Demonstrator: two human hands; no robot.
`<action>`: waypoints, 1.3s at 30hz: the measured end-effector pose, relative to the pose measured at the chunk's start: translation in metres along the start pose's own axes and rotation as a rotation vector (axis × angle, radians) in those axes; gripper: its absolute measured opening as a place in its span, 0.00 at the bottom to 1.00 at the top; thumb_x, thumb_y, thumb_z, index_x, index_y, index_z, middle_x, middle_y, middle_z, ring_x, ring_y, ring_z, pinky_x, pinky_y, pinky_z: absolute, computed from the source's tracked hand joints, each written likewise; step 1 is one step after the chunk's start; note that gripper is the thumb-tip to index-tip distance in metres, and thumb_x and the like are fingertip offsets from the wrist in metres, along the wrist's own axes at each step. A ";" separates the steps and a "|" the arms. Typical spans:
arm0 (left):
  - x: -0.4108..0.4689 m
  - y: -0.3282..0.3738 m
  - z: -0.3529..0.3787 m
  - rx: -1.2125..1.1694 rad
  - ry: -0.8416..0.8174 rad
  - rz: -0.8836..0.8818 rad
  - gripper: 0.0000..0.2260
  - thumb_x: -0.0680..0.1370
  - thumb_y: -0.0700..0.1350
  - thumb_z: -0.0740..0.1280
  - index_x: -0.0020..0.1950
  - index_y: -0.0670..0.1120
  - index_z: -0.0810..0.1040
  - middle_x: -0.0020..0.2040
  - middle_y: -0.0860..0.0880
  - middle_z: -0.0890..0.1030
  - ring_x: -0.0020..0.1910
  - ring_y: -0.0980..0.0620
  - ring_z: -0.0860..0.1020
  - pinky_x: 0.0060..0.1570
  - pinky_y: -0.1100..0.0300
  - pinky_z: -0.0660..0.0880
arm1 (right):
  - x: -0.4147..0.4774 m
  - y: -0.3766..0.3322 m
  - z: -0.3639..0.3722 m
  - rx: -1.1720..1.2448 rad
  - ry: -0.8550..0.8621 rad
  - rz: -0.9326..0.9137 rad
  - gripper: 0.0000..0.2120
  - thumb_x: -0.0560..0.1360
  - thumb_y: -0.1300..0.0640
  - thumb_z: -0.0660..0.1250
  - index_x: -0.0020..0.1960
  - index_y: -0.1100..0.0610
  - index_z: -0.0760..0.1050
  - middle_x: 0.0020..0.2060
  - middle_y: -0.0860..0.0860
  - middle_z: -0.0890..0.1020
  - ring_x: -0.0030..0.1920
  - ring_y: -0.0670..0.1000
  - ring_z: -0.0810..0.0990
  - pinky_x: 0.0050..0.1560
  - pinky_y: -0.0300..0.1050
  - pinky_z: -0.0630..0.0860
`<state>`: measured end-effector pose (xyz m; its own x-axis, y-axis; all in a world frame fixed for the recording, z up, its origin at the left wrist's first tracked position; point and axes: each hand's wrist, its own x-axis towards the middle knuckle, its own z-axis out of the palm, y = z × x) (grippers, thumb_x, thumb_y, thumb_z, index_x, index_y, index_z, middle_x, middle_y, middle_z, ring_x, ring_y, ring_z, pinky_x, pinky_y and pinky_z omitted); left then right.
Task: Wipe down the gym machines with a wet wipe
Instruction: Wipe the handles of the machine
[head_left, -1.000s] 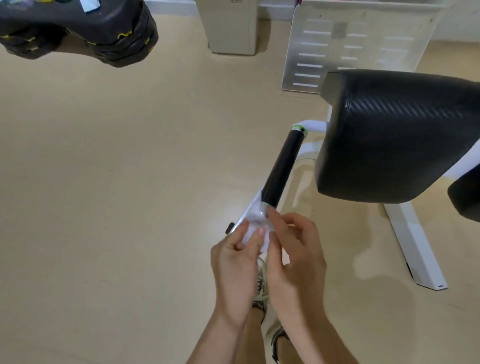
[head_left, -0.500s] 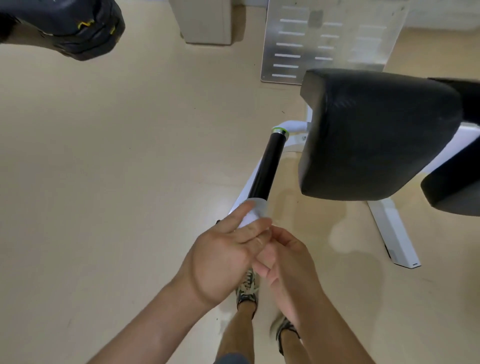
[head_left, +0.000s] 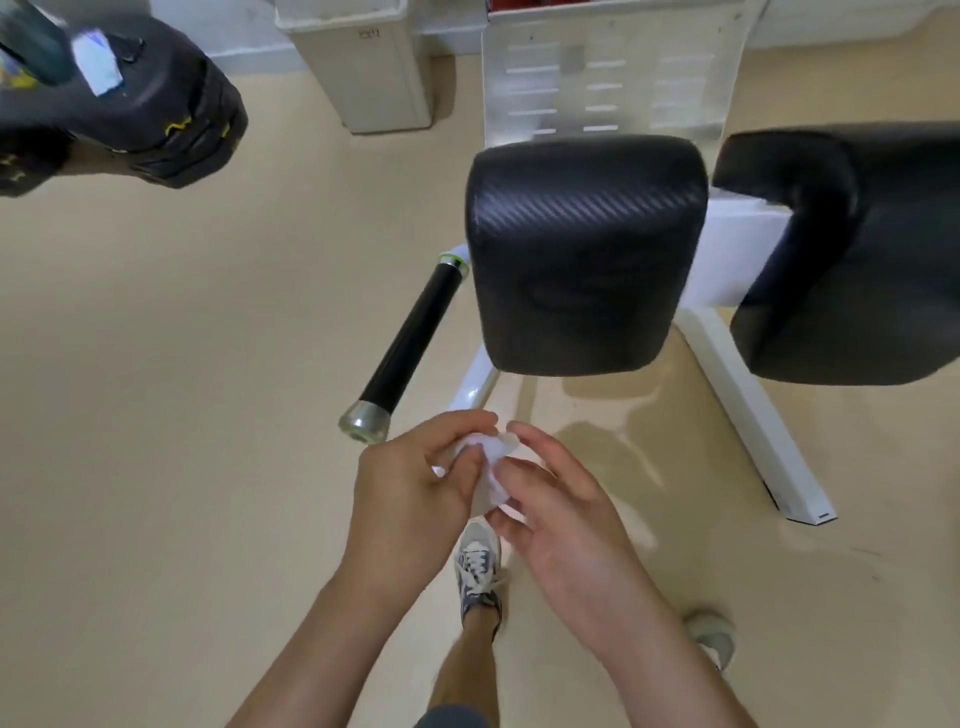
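White and crumpled, the wet wipe (head_left: 488, 457) sat just below and right of the silver end cap (head_left: 363, 420) of the machine's black handle (head_left: 410, 338). The left hand (head_left: 410, 483) pinched its upper left edge with curled fingers. The right hand (head_left: 561, 509) held its right side, thumb and fingertips bent round it. Both hands were clear of the handle. Right of the handle stood a black textured pad (head_left: 587, 254), with a second pad (head_left: 852, 249) farther right, both on a white frame (head_left: 753, 410) over the beige floor (head_left: 208, 415).
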<state>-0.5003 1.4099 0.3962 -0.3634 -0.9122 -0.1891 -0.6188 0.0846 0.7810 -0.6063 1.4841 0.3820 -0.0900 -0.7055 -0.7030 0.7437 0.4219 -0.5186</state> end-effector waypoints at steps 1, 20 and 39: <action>-0.009 0.015 0.017 -0.072 0.027 -0.107 0.13 0.74 0.36 0.69 0.45 0.55 0.82 0.42 0.62 0.83 0.44 0.63 0.81 0.44 0.73 0.74 | -0.012 -0.008 -0.016 -0.189 0.020 -0.051 0.19 0.75 0.61 0.68 0.63 0.45 0.72 0.48 0.49 0.85 0.51 0.47 0.83 0.54 0.42 0.76; -0.089 0.216 0.274 -0.151 -0.424 -0.131 0.05 0.73 0.43 0.72 0.41 0.53 0.81 0.37 0.59 0.81 0.36 0.60 0.78 0.34 0.66 0.74 | -0.182 -0.166 -0.350 -0.631 0.351 -0.357 0.05 0.69 0.57 0.74 0.42 0.48 0.80 0.34 0.48 0.73 0.36 0.50 0.76 0.40 0.44 0.72; 0.018 0.286 0.370 0.113 -0.344 0.102 0.06 0.79 0.45 0.64 0.46 0.57 0.70 0.36 0.54 0.76 0.37 0.55 0.74 0.32 0.64 0.69 | -0.101 -0.312 -0.430 -0.643 0.231 -0.259 0.11 0.72 0.66 0.71 0.39 0.52 0.75 0.40 0.58 0.80 0.40 0.51 0.75 0.41 0.44 0.71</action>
<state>-0.9414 1.5655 0.3963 -0.6277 -0.7108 -0.3175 -0.6334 0.2293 0.7391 -1.1142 1.6681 0.4059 -0.4004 -0.7199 -0.5669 0.1502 0.5587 -0.8156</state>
